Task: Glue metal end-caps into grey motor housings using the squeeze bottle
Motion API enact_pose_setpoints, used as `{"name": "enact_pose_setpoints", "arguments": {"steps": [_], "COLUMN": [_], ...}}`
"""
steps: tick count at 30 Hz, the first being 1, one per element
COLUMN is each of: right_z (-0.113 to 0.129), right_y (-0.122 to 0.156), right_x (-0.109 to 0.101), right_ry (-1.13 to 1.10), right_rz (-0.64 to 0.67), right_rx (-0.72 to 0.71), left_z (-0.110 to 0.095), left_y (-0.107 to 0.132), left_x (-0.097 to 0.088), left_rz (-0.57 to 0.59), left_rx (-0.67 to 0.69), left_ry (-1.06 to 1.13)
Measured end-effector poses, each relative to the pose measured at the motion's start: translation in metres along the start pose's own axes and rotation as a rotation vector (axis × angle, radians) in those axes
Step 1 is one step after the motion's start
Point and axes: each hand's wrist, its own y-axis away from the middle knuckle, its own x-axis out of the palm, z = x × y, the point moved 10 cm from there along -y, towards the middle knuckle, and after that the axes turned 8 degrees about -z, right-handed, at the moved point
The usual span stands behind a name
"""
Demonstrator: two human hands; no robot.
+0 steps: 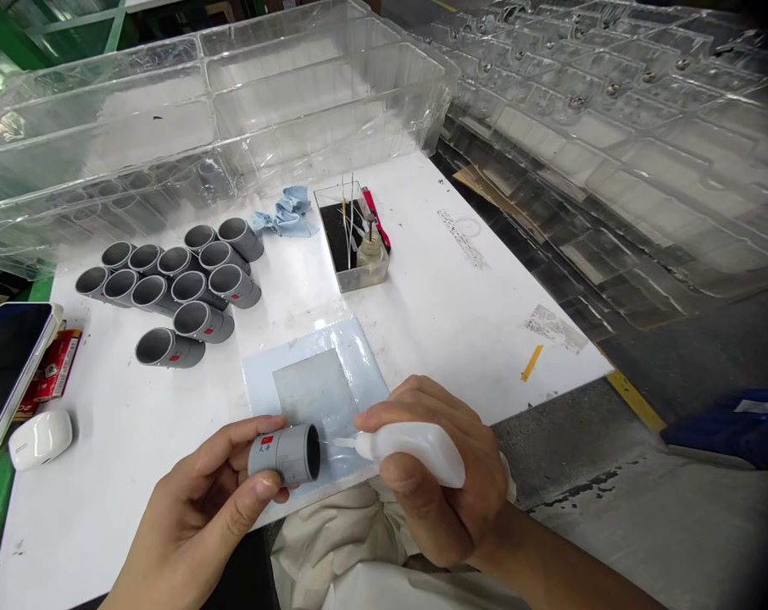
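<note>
Between the thumb and fingers of my left hand point(212, 500) lies a grey cylindrical sleeve point(282, 453) with a small red mark, its dark open end turned to the right. My right hand point(448, 474) is closed round a white squeeze bottle point(415, 449) with a thin nozzle. That nozzle points left, close to the sleeve's open end; whether it touches the rim I cannot tell. Below both hands a light blue sheet point(257, 373) with a grey square pad point(317, 390) lies on the white tabletop point(435, 339). Several similar grey sleeves point(168, 347) lie grouped at the left.
A clear box point(362, 280) holds a small glass bottle and thin tools, beside a crumpled blue cloth point(286, 213). Large clear plastic trays point(206, 93) stand behind. At the left edge are a phone point(15, 364), a red packet point(57, 364) and a white case point(41, 440).
</note>
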Motion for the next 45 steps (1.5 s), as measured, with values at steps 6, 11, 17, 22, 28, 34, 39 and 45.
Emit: {"name": "enact_pose_setpoints", "arguments": {"steps": [6, 11, 17, 22, 28, 34, 39, 45], "right_z": [-0.003, -0.003, -0.007, -0.022, -0.02, -0.007, -0.009, -0.013], "right_y": [0.004, 0.006, 0.005, 0.011, 0.014, 0.006, 0.005, 0.007], "right_x": [0.0, -0.001, 0.0, -0.008, -0.013, -0.004, -0.002, -0.003], "right_ry": [0.006, -0.018, -0.066, -0.189, -0.155, -0.086, -0.087, -0.093], "right_rz": [-0.004, -0.012, 0.013, -0.072, -0.089, -0.082, -0.104, -0.11], "right_rx": [0.022, 0.024, 0.076, 0.198, 0.214, 0.094, 0.08, 0.112], "left_z": [0.0, -0.001, -0.001, 0.0, -0.007, -0.005, -0.006, -0.007], "left_y": [0.0, 0.0, 0.0, 0.002, 0.0, -0.001, 0.002, 0.001], "left_x": [0.0, 0.0, 0.0, 0.0, 0.006, 0.008, 0.007, 0.008], "left_rz": [0.001, -0.002, 0.006, 0.022, 0.123, 0.199, 0.163, 0.213], "left_rx": [0.005, 0.002, 0.009, 0.037, 0.226, 0.286, 0.243, 0.288], "left_ry": [-0.022, -0.015, -0.022, 0.003, 0.166, 0.172, 0.181, 0.158]}}
